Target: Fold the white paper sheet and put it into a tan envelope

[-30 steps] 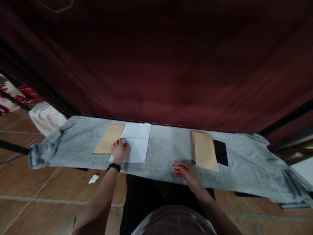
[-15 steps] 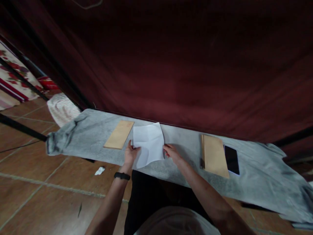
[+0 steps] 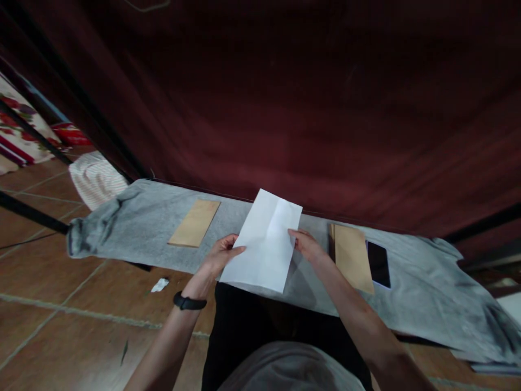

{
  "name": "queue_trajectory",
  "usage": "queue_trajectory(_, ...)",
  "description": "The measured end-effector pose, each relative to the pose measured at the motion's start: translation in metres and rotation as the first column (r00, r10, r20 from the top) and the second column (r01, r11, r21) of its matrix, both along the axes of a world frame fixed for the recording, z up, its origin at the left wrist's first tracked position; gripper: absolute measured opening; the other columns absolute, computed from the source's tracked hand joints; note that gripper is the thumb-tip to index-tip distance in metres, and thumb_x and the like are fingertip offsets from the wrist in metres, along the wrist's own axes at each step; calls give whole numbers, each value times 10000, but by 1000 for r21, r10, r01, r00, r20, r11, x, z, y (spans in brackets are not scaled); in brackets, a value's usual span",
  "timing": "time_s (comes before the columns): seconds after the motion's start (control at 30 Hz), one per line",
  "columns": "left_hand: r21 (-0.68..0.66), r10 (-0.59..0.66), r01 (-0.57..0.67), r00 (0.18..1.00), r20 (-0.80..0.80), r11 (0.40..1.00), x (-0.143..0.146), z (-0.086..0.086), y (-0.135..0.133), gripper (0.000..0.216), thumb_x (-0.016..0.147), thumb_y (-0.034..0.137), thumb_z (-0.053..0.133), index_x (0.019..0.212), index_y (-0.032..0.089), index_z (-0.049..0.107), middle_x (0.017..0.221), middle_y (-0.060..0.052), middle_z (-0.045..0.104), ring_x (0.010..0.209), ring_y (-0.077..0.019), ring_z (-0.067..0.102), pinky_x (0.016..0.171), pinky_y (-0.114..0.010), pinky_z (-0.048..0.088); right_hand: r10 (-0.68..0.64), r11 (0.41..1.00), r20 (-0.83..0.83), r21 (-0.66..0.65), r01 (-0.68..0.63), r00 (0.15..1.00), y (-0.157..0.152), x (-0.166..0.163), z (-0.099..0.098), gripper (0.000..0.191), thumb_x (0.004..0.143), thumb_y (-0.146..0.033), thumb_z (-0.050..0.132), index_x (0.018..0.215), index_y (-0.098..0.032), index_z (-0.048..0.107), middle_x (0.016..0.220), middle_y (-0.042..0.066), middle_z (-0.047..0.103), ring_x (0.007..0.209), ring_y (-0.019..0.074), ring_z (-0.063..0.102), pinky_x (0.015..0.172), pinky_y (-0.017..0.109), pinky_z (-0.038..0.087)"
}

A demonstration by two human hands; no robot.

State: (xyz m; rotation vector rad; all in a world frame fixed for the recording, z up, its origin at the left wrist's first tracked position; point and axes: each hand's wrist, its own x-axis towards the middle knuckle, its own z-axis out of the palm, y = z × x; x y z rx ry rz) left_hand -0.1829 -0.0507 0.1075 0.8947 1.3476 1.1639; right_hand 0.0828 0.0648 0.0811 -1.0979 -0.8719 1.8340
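Observation:
A white sheet of paper with a faint crease is held tilted above the grey cloth. My left hand pinches its left edge, thumb on top and the fingers partly behind. On the right edge, my right hand grips the sheet between thumb and fingers. A flat brown paper envelope lies left of my left hand. Right of my right hand is a stack of brown paper envelopes, with a dark-screened phone beside it.
The grey cloth covers a long narrow surface in front of me. A dark red curtain hangs behind it. At the left stand dark metal bars and a striped white cloth. A crumpled white scrap lies on the tiled floor.
The paper has been raised off the cloth and tilted, coming closer to me. Its creased face has given way to a smoother-looking one. Both hands have risen with it.

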Motion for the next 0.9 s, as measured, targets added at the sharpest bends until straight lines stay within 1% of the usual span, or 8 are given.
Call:
queue_trajectory(0.13, 106, 81, -75, 996, -49, 992, 4, 15, 22, 435, 574, 417, 883, 863, 158, 686, 844, -36, 741, 688, -165, 651, 642, -271, 510, -69, 978, 5, 196, 66, 998, 13, 8, 37, 339, 640, -380, 848, 906, -193, 749, 867, 29, 788, 746, 200, 702, 680, 286, 536)
queue_trajectory(0.3, 328, 192, -127, 966, -174, 936, 12, 43, 56, 440, 642, 466, 838, 920, 145, 722, 873, -45, 742, 749, -183, 644, 694, -291, 510, -181, 853, 36, 503, 138, 983, 22, 28, 86, 349, 677, -470, 826, 902, -211, 761, 878, 14, 783, 841, 208, 697, 819, 345, 536)
queue_trajectory(0.43, 529, 314, -50, 851, -422, 847, 17, 44, 62, 247, 758, 414, 744, 837, 180, 731, 984, -63, 754, 932, -231, 664, 877, -368, 524, -213, 763, 154, 644, 65, 965, 3, 54, 97, 247, 685, -437, 834, 809, -230, 780, 947, 29, 777, 1012, 260, 677, 966, 415, 493)
queue_trajectory(0.5, 587, 308, 79, 790, -529, 805, 18, 31, 56, 163, 826, 345, 660, 850, 202, 735, 1086, -69, 744, 1053, -245, 653, 986, -412, 495, -115, 743, 211, 666, -56, 971, -13, 67, 85, 233, 682, -417, 844, 838, -252, 794, 1075, 49, 762, 1166, 293, 626, 1073, 431, 429)
queue_trajectory(0.57, 575, 246, 210, 750, -613, 791, 20, 9, 47, 198, 873, 271, 558, 937, 215, 737, 1162, -72, 724, 1116, -243, 644, 1027, -441, 486, -57, 710, 266, 689, -148, 962, -30, 80, 62, 266, 667, -391, 858, 892, -262, 802, 1147, 65, 744, 1238, 314, 588, 1140, 443, 367)
queue_trajectory(0.67, 464, 152, 314, 671, -726, 828, 21, -34, 30, 276, 905, 219, 467, 1007, 216, 723, 1243, -78, 695, 1185, -233, 629, 1062, -458, 488, -22, 645, 410, 702, -301, 912, -54, 97, 14, 424, 632, -300, 872, 1046, -272, 782, 1217, 81, 722, 1269, 347, 566, 1155, 495, 348)
queue_trajectory(0.8, 265, -33, 467, 538, -842, 844, 19, -86, 9, 354, 927, 171, 415, 1130, 219, 701, 1347, -74, 644, 1265, -210, 594, 1114, -448, 474, -13, 547, 704, 599, -584, 710, -84, 112, -44, 512, 757, -140, 704, 1253, -271, 700, 1393, 83, 625, 1335, 304, 529, 1193, 521, 312)
queue_trajectory(0.9, 229, -52, 503, 484, -873, 833, 16, -99, -4, 417, 915, 111, 384, 1179, 215, 689, 1366, -76, 632, 1300, -200, 569, 1136, -445, 457, -66, 476, 828, 516, -712, 556, -101, 119, -66, 643, 787, -27, 558, 1376, -280, 611, 1520, 67, 500, 1415, 254, 449, 1226, 496, 280)
